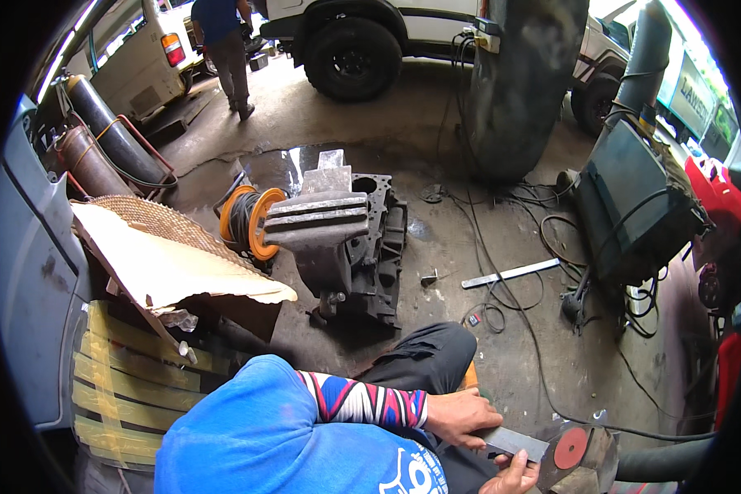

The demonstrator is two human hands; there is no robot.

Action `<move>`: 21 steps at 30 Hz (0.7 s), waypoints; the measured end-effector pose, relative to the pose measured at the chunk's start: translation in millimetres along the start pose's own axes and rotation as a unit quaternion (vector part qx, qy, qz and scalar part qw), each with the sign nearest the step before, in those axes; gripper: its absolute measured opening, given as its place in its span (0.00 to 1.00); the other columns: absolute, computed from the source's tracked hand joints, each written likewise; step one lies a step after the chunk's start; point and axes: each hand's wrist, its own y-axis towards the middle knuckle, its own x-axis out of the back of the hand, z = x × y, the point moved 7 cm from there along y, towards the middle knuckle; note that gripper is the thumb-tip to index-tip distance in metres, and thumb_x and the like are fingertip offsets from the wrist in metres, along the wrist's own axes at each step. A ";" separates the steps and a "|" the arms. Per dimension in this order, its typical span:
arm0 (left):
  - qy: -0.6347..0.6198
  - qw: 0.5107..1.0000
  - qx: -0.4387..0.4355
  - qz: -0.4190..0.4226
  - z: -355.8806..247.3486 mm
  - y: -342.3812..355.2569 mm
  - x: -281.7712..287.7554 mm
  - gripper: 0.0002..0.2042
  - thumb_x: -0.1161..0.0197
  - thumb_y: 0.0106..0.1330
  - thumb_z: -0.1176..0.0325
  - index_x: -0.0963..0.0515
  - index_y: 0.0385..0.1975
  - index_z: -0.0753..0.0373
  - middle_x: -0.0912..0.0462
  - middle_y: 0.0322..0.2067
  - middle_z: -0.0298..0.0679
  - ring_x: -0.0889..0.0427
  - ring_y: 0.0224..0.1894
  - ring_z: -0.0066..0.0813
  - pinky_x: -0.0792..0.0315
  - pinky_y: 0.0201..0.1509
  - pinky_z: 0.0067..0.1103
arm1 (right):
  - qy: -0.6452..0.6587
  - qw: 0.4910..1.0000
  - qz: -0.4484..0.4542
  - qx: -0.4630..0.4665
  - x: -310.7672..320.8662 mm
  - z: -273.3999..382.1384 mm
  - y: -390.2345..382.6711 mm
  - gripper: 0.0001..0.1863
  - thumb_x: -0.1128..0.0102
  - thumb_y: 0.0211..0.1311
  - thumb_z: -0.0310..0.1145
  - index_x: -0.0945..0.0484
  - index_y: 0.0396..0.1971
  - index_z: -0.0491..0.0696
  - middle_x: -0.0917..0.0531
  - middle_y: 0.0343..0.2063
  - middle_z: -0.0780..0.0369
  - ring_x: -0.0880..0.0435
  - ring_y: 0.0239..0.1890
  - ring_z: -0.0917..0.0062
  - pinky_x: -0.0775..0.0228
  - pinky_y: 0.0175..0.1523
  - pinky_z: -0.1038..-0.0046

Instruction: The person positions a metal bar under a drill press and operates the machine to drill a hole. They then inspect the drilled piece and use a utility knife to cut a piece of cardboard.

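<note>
A concrete workshop floor (395, 123) spreads across the view, stained and strewn with cables. Along its far edge stands a white vehicle (436, 37) with a big black tyre, and a wide, dark pillar (519, 99) rises in front of it. Towards the floor's far left corner, a person in a blue top (222, 33) stands with their back turned, not far from two gas cylinders (111, 123) on a red-framed trolley. Near the right edge is a dark metal cabinet (630, 206), tilted and draped with cable. Torn cardboard (173, 255) leans by the left edge. At the middle of the floor a heavy grey vise (317, 226) overlaps an engine block (379, 239), with an orange cable reel (247, 216) just to the left. A pale metal strip (510, 274) lies flat on the floor right of the block.

Towards the floor's near right corner, the left hand (457, 416), below a patterned sleeve, grasps one end of a flat grey metal plate (514, 443); the right hand (514, 476) pinches its near edge towards the other end. That end sits just beside a round red disc (571, 449), apparently part of a grinder, though the shadowy rim makes this uncertain.
</note>
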 end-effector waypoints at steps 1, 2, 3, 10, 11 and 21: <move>0.012 1.000 -0.008 -0.009 -1.1 -0.8 2.1 0.19 0.34 0.63 0.52 0.27 0.40 0.63 0.22 0.39 0.46 0.22 0.46 0.47 0.33 0.51 0.38 | -0.001 1.000 0.008 -0.006 -1.1 -3.7 0.4 0.15 0.42 0.73 0.35 0.22 0.44 0.35 0.16 0.36 0.56 0.18 0.33 0.72 0.26 0.40 0.72; 0.022 1.000 -0.010 -0.003 -1.9 -1.8 1.8 0.20 0.34 0.62 0.52 0.27 0.39 0.63 0.22 0.39 0.46 0.22 0.47 0.47 0.32 0.51 0.38 | -0.004 1.000 0.012 -0.016 -0.4 -6.7 -1.6 0.16 0.42 0.73 0.36 0.23 0.47 0.35 0.16 0.38 0.56 0.17 0.35 0.71 0.26 0.41 0.72; 0.018 1.000 -0.007 0.005 -0.5 -2.8 2.6 0.20 0.33 0.61 0.51 0.26 0.38 0.63 0.23 0.40 0.45 0.22 0.48 0.47 0.32 0.50 0.39 | 0.056 0.997 0.025 0.038 -4.4 -2.5 1.6 0.11 0.41 0.72 0.33 0.23 0.45 0.42 0.17 0.36 0.62 0.23 0.28 0.82 0.31 0.32 0.77; -0.067 0.995 0.008 0.071 7.0 -6.7 -3.2 0.18 0.37 0.68 0.53 0.26 0.40 0.64 0.20 0.35 0.45 0.21 0.44 0.46 0.33 0.51 0.37 | 0.032 0.999 -0.010 0.010 -0.2 -5.8 -12.9 0.15 0.42 0.69 0.29 0.23 0.50 0.36 0.17 0.36 0.60 0.22 0.27 0.80 0.29 0.33 0.77; -0.076 0.994 0.005 0.079 6.7 -6.9 -4.8 0.19 0.37 0.69 0.53 0.26 0.40 0.65 0.20 0.33 0.47 0.20 0.42 0.49 0.31 0.49 0.38 | 0.033 0.999 -0.013 -0.005 -1.0 -5.3 -14.8 0.19 0.42 0.68 0.30 0.25 0.53 0.35 0.17 0.36 0.59 0.22 0.28 0.79 0.28 0.34 0.77; -0.226 0.967 -0.006 0.119 1.5 -2.5 -16.4 0.23 0.39 0.69 0.50 0.29 0.37 0.69 0.21 0.25 0.56 0.19 0.33 0.62 0.28 0.36 0.44 | 0.019 0.999 0.026 -0.021 -2.5 7.8 -16.7 0.28 0.37 0.67 0.35 0.31 0.61 0.34 0.17 0.37 0.57 0.20 0.31 0.76 0.28 0.36 0.76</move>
